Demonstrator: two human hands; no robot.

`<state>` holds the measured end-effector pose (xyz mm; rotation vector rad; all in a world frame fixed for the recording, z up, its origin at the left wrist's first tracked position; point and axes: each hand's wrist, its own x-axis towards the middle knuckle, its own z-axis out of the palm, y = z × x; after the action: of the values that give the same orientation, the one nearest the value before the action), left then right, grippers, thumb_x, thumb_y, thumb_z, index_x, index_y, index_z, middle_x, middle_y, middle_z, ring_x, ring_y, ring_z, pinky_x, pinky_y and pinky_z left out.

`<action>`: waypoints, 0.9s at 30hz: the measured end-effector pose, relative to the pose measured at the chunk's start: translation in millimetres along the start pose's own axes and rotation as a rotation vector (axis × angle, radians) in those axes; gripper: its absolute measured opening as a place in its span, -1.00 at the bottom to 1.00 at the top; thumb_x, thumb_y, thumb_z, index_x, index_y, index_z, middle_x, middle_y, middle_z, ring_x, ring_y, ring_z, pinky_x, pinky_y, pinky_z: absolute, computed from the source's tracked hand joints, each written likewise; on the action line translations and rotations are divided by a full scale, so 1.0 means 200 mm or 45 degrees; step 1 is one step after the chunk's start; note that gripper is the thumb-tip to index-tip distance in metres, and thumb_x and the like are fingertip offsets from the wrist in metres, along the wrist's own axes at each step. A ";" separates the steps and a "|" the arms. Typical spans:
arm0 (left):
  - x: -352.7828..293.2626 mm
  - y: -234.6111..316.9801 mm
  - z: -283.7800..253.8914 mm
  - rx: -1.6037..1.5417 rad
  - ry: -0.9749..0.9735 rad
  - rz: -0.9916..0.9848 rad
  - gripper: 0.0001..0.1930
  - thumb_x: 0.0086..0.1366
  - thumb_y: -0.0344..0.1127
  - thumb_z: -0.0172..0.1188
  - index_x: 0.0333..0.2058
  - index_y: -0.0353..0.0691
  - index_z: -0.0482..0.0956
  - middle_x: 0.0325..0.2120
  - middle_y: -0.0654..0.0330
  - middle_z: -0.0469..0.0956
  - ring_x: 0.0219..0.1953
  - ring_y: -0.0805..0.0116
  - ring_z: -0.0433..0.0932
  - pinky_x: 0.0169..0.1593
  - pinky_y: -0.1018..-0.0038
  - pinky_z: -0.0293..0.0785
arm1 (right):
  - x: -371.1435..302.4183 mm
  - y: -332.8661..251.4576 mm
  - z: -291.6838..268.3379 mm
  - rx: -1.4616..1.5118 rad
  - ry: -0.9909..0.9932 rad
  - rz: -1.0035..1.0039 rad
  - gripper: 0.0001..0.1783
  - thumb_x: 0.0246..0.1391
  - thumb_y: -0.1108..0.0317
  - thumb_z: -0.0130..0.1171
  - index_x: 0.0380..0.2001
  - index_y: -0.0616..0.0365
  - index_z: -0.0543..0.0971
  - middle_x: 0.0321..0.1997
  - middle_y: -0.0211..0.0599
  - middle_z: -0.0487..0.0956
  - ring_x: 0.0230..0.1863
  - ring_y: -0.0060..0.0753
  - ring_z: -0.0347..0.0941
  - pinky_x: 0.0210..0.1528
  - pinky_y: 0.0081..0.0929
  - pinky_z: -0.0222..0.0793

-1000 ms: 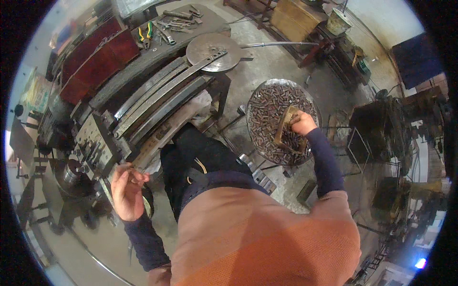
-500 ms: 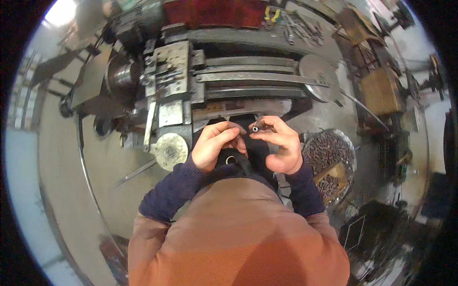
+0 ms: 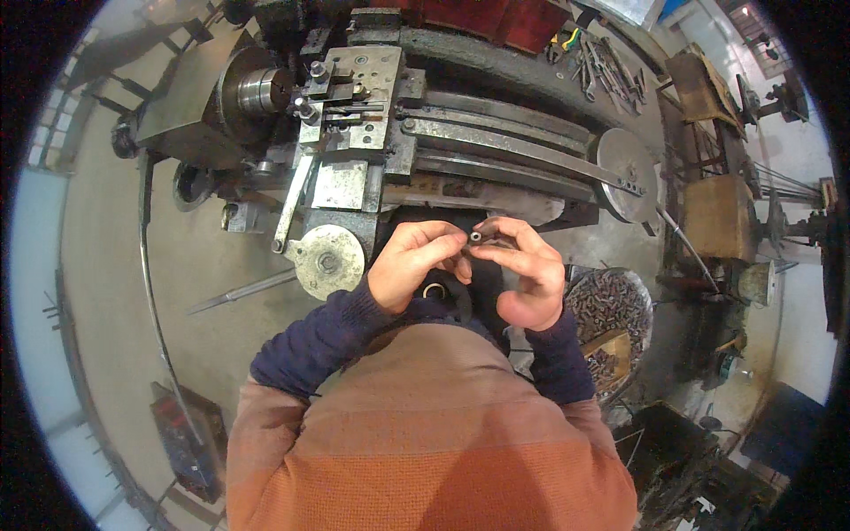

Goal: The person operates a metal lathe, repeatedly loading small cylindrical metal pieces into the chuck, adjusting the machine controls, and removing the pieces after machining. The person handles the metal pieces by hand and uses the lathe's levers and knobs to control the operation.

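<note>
In front of my waist, my right hand (image 3: 531, 274) pinches a small hollow metal tube (image 3: 475, 237) between thumb and fingers, its round open end showing. My left hand (image 3: 414, 264) is closed, thumb and forefinger pressed together, with the fingertips right beside the tube. Whether those fingers hold something small is hidden. Beyond both hands stands a lathe-like machine, with a tool slide (image 3: 363, 88), a chuck (image 3: 258, 90) at the left and long flat bars running right to a round disc (image 3: 627, 173). A pale round disc (image 3: 326, 260) sits on the machine's near left side.
To the right, below my right hand, a large round tub (image 3: 651, 310) holds many small metal pieces and a wooden box (image 3: 611, 347). Wrenches (image 3: 611, 75) and yellow-handled pliers (image 3: 565, 42) lie at the back right. A long rod (image 3: 686, 243) slants out beside the right disc.
My left fingertips have come closer to the tube in my right hand. The whole view has tilted and shifted, so the machine appears turned slightly and more sharply.
</note>
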<state>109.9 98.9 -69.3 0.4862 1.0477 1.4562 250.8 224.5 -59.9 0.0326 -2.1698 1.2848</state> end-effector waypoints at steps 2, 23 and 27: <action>0.00 0.01 0.00 0.002 0.013 -0.003 -0.78 0.25 -0.29 -0.03 -0.40 -0.34 0.49 -0.56 0.18 0.52 -0.49 0.45 0.51 -0.34 0.56 0.42 | -0.02 0.02 0.00 -0.026 0.010 -0.023 -0.60 -0.23 0.33 0.10 -0.23 0.28 0.53 -0.10 0.02 0.42 -0.14 -0.10 0.45 -0.08 -0.37 0.35; -0.01 -0.05 0.01 -0.279 -0.102 -0.068 -0.69 0.29 -0.19 -0.08 -0.32 -0.36 0.47 -0.52 0.08 0.53 -0.46 0.28 0.54 -0.31 0.45 0.46 | -0.03 0.01 0.07 -0.045 0.077 -0.016 -0.61 -0.20 0.25 0.12 -0.26 0.24 0.56 -0.13 -0.03 0.43 -0.18 -0.18 0.43 -0.16 -0.39 0.34; -0.02 -0.05 0.01 -0.370 -0.125 -0.089 -0.70 0.28 -0.17 -0.08 -0.34 -0.33 0.46 -0.53 0.07 0.52 -0.47 0.24 0.53 -0.31 0.38 0.46 | -0.03 0.00 0.09 0.011 0.097 0.055 -0.62 -0.28 0.38 0.08 -0.28 0.24 0.57 -0.13 -0.04 0.44 -0.19 -0.21 0.44 -0.15 -0.42 0.34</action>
<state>118.0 95.0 -75.7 0.3054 0.7526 1.4776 247.2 208.9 -68.2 -0.0596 -2.1107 1.2982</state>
